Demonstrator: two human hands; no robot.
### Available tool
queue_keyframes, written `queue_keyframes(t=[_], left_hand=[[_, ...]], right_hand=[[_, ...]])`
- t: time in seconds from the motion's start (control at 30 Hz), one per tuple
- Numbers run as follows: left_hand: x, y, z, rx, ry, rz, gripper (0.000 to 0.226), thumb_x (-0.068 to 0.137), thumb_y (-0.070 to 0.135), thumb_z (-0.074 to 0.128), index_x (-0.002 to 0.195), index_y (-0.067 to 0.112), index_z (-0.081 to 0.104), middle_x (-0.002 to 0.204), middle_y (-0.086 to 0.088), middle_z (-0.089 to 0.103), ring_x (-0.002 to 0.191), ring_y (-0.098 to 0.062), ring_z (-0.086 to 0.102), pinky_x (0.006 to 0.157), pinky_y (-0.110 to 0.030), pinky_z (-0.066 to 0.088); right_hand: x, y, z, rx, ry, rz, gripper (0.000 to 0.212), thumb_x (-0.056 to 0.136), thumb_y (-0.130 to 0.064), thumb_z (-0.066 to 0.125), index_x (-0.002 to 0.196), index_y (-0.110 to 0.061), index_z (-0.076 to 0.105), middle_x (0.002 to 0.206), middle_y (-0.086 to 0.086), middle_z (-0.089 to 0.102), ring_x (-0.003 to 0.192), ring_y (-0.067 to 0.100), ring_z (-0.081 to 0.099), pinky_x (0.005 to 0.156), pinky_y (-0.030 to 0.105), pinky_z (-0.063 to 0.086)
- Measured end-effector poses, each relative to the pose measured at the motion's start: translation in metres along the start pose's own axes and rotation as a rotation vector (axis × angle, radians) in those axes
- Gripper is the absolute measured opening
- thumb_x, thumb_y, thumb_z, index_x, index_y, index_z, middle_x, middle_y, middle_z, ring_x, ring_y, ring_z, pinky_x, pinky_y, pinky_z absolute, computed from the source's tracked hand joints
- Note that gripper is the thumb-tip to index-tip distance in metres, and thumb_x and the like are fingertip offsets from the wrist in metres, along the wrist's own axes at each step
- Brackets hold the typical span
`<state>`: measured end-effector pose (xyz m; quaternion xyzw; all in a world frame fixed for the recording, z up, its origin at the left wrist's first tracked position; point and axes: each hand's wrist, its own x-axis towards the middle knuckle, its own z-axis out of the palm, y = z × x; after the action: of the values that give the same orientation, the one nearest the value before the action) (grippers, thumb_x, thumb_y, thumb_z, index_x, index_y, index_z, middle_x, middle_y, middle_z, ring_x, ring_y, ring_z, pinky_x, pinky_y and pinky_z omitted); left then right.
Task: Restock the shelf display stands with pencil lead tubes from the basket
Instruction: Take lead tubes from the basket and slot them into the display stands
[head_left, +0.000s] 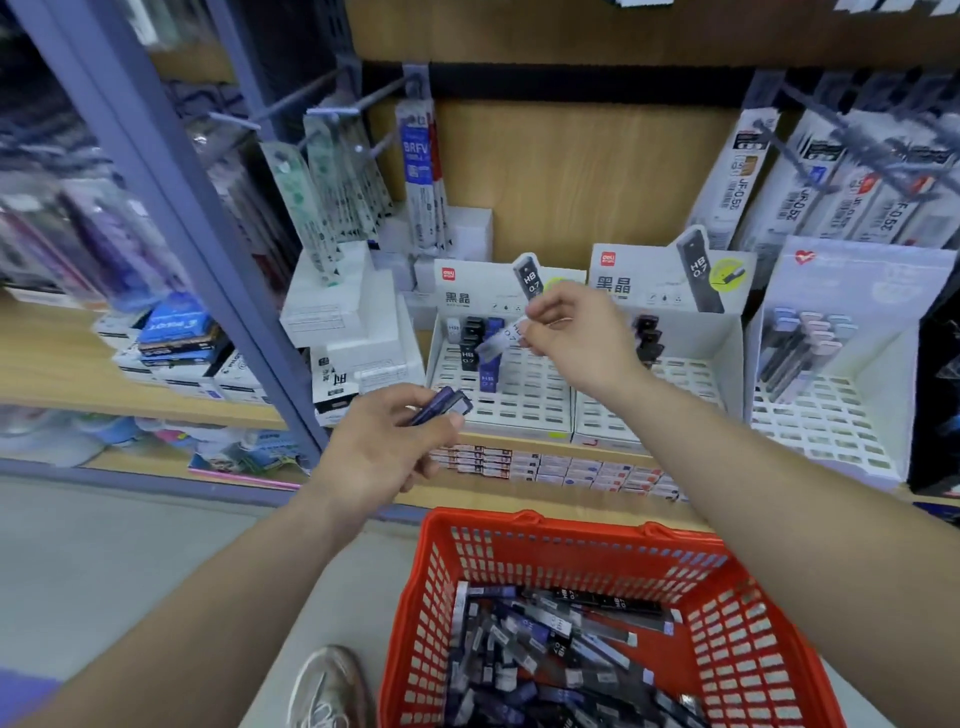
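A red plastic basket (540, 551) stands low in front of me, holding several dark and blue pencil lead tubes (550, 654). My left hand (384, 447) grips a couple of blue and black tubes (441, 405) just in front of the shelf edge. My right hand (576, 338) pinches one pale tube (501, 340) above the left white display stand (498, 395), whose slotted grid holds a few upright black and blue tubes (475, 348) at its back left. A second white stand (675, 374) to the right carries a few dark tubes at the back.
A third slotted stand (831, 405) with pastel tubes stands at the right. Refill packs hang on hooks above. White boxes (353, 312) are stacked left of the stands, beside a blue shelf post (218, 270). Small red and white boxes (561, 467) line the lower shelf. My shoe (327, 686) rests beside the basket.
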<state>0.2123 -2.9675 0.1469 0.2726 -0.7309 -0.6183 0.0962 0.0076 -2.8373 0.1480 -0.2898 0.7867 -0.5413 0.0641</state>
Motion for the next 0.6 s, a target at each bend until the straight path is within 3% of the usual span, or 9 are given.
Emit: queue_keyframes(t=[0.07, 0.13, 0.3, 0.6], left_hand=[[0.0, -0.005, -0.014, 0.012, 0.05, 0.003, 0.008, 0.092, 0.026, 0.074, 0.098, 0.02, 0.073, 0.074, -0.003, 0.071, 0.052, -0.011, 0.052, 0.045, -0.024, 0.04], [0.001, -0.01, -0.026, 0.008, 0.089, 0.001, 0.005, 0.093, 0.02, 0.072, 0.098, 0.017, 0.072, 0.061, 0.001, 0.063, 0.05, -0.01, 0.05, 0.045, -0.022, 0.039], [-0.001, -0.014, -0.047, 0.022, 0.152, 0.045, 0.008, 0.094, 0.012, 0.07, 0.096, 0.019, 0.072, 0.06, 0.002, 0.062, 0.052, -0.006, 0.057, 0.045, -0.015, 0.043], [-0.009, -0.012, -0.055, -0.009, 0.173, 0.057, 0.01, 0.096, 0.019, 0.069, 0.099, 0.028, 0.069, 0.076, -0.013, 0.07, 0.057, -0.013, 0.057, 0.046, -0.025, 0.044]], right_hand=[[0.016, -0.006, 0.024, -0.059, -0.007, -0.064, 0.02, 0.085, -0.011, 0.076, 0.08, -0.027, 0.064, 0.076, -0.007, 0.068, 0.067, -0.001, 0.065, 0.066, 0.019, 0.052], [0.03, -0.009, 0.045, -0.149, -0.021, -0.117, 0.017, 0.085, -0.012, 0.076, 0.083, -0.025, 0.066, 0.076, -0.015, 0.066, 0.066, -0.008, 0.061, 0.068, 0.015, 0.049], [0.049, -0.002, 0.075, -0.411, -0.078, -0.146, 0.007, 0.088, -0.017, 0.071, 0.092, -0.023, 0.07, 0.089, -0.007, 0.073, 0.087, 0.016, 0.068, 0.08, 0.039, 0.057], [0.055, 0.011, 0.083, -0.559, -0.111, -0.209, 0.005, 0.09, -0.02, 0.071, 0.094, -0.022, 0.073, 0.093, -0.003, 0.076, 0.09, 0.022, 0.068, 0.081, 0.039, 0.056]])
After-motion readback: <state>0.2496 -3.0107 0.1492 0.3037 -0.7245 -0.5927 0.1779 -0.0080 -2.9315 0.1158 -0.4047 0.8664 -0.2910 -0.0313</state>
